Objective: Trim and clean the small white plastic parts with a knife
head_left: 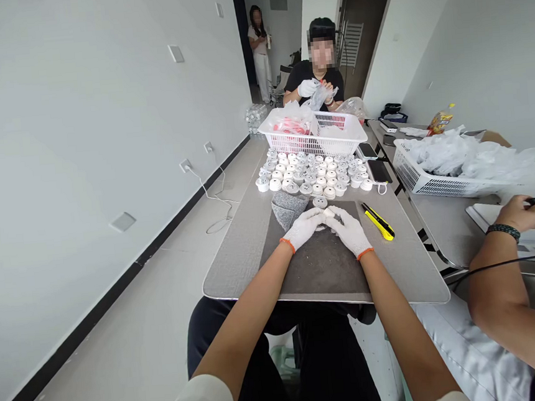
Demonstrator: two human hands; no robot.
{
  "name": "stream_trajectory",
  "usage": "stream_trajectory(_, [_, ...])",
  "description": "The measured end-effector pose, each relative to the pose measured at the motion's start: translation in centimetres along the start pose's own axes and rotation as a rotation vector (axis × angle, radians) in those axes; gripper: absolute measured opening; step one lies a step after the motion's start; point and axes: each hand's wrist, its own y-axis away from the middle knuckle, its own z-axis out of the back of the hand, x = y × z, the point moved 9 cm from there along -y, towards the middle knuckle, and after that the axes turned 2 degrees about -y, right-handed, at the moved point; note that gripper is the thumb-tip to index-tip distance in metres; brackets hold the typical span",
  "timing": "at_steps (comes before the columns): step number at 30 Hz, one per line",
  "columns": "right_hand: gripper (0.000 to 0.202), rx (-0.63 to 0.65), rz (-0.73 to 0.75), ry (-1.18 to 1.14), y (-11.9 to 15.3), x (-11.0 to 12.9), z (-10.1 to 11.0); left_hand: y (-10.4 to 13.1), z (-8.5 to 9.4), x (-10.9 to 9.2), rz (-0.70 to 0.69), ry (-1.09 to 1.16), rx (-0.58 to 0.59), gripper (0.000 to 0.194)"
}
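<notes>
My left hand [306,227] and my right hand [348,228] wear white knit gloves with orange cuffs. Their fingertips meet over the dark mat [318,274], closed on a small white part [328,212] whose kind is mostly hidden. Just beyond the fingers sits a round white-and-grey piece [319,202]. Several rows of round white plastic pieces [288,177] with slots or holes on top stand behind it. A folded grey cloth [287,208] lies beyond my left hand. To the right of my right hand is a yellow-and-black utility knife [378,222].
A white plastic basket [290,142] with bags and red items stands at the table's far end. Phones [380,171] lie near the right edge. Across from me a person [307,72] handles a plastic bag. Close on my right, another person's arm [499,274] reaches over a second table.
</notes>
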Motion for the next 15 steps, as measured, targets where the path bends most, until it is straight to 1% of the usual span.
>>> stream_trajectory(3, [0.047,-0.063,-0.029,0.004,-0.3,-0.9,0.3,-0.2,0.0,0.0,-0.013,0.031,0.007,0.018])
stream_trajectory(6, [0.043,-0.125,-0.043,0.007,-0.5,-1.4,0.7,-0.3,0.0,0.2,-0.014,0.049,0.012,0.019])
stream_trajectory(12, [0.047,-0.098,0.019,-0.006,-0.5,-0.7,0.3,-0.2,0.2,0.1,-0.009,0.079,-0.008,0.030])
stream_trajectory(15, [0.050,-0.107,0.026,-0.022,-0.5,-0.3,0.4,-0.2,0.0,0.0,-0.006,0.086,-0.003,0.024])
